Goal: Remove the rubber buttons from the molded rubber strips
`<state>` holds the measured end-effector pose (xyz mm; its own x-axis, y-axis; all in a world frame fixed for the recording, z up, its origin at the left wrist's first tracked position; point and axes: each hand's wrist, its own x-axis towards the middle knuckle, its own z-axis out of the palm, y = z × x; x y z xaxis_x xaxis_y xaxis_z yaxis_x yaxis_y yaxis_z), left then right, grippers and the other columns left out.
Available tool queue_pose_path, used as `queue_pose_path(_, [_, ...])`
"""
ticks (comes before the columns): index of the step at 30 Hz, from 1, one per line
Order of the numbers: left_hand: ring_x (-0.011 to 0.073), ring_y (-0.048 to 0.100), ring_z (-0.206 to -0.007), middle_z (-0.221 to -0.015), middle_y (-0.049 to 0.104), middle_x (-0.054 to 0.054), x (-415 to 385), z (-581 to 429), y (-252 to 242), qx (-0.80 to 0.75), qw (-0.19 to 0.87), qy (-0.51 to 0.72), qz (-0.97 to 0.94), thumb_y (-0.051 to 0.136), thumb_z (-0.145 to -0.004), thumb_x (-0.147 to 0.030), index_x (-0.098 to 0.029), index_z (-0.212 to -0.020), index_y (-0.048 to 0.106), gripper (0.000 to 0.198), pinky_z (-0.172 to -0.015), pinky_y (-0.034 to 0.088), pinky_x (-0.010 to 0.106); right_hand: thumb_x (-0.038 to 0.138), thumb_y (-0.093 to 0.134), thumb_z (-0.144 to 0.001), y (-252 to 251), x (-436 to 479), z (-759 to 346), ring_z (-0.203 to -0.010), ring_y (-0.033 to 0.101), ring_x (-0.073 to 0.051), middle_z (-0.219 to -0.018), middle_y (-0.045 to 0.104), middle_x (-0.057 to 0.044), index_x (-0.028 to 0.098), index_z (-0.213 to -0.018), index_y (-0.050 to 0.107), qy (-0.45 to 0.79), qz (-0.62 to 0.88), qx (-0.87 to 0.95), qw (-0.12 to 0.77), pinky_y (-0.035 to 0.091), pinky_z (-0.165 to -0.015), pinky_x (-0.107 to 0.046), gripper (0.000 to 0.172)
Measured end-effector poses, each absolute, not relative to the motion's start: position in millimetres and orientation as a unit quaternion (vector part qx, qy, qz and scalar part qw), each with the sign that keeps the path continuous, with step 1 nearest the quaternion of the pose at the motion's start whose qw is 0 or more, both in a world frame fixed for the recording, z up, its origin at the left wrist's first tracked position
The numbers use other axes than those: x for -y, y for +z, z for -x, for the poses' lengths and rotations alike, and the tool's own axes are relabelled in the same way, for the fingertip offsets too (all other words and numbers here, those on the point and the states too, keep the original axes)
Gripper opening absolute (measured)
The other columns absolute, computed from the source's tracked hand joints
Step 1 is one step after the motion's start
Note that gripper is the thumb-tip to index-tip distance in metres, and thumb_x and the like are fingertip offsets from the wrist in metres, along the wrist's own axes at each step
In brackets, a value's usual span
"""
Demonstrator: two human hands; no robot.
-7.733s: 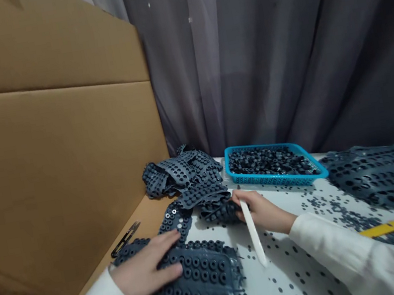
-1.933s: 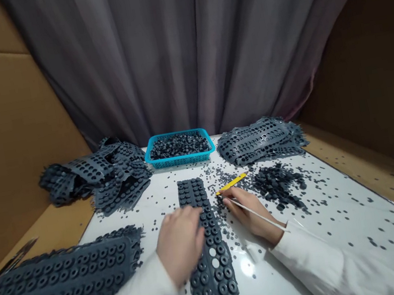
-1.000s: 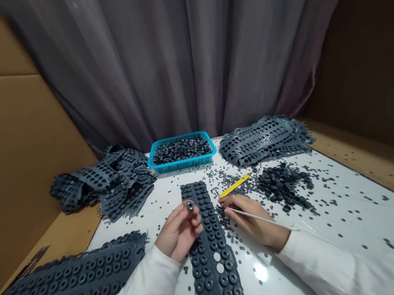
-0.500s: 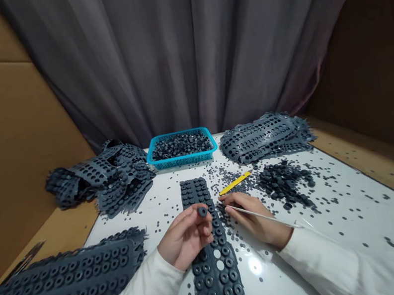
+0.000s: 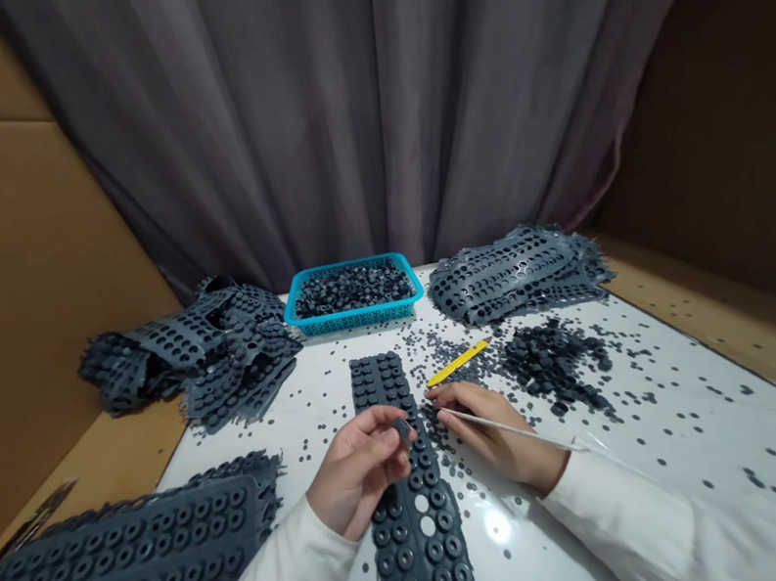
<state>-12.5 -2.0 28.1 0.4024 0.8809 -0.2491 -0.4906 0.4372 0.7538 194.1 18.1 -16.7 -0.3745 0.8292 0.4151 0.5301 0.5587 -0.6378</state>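
Rubber ring (image 5: 402, 428) looks tiny, where's it at?

Pinched in the left hand (image 5: 355, 470), above the perforated rubber strip (image 5: 423, 562). Right hand (image 5: 496, 426) curls round a thin white stick (image 5: 531, 433).

Risk?

Loose pinch could drop it among the scattered rubber bits (image 5: 444, 336).

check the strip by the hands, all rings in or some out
Some out: the dark rubber strip has two holes showing white table, and the left hand holds a ring.
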Motion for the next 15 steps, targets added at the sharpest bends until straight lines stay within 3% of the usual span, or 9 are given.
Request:
queue_pose_path(6, [0.0059,0.049,-0.051,-0.059,0.055,-0.003,1.9,8.0,24.8,-0.407,0.721,0.457,-0.326,0.086,-0.048,-0.035,-0.014,-0.075,0.064,0.040,-0.051,0.040,0.016,0.024,0.047,-0.089,-4.9,-9.9,-191.7,-0.100,0.059,-0.023,-0.103,0.064,-0.010,0.021,-0.088,0.054,0.223,0.412,0.782,0.411,0.047,-0.084,-0.037,0.009])
queue_pose_path(11, [0.0070,0.052,-0.052,-0.059,0.057,-0.002,0.1,7.4,23.3,-0.420,0.721,0.451,-0.317,0.086,-0.047,-0.036,-0.013,-0.073,0.062,0.043,-0.050,0.040,0.016,0.021,0.046,-0.088,7.7,12.5,-186.7,-0.100,0.060,-0.023,-0.110,0.064,-0.009,0.022,-0.092,0.055,0.247,0.328,0.773,0.483,0.047,-0.084,-0.040,0.010])
queue_pose_path(15, [0.0086,0.054,-0.050,-0.056,0.057,-0.002,1.0,6.2,24.1,-0.424,0.726,0.443,-0.313,0.086,-0.045,-0.035,-0.013,-0.070,0.060,0.042,-0.050,0.040,0.018,0.018,0.046,-0.086,11.5,21.5,-184.4,-0.102,0.058,-0.025,-0.118,0.061,-0.010,0.024,-0.096,0.054,0.221,0.276,0.798,0.488,0.046,-0.086,-0.045,0.014])
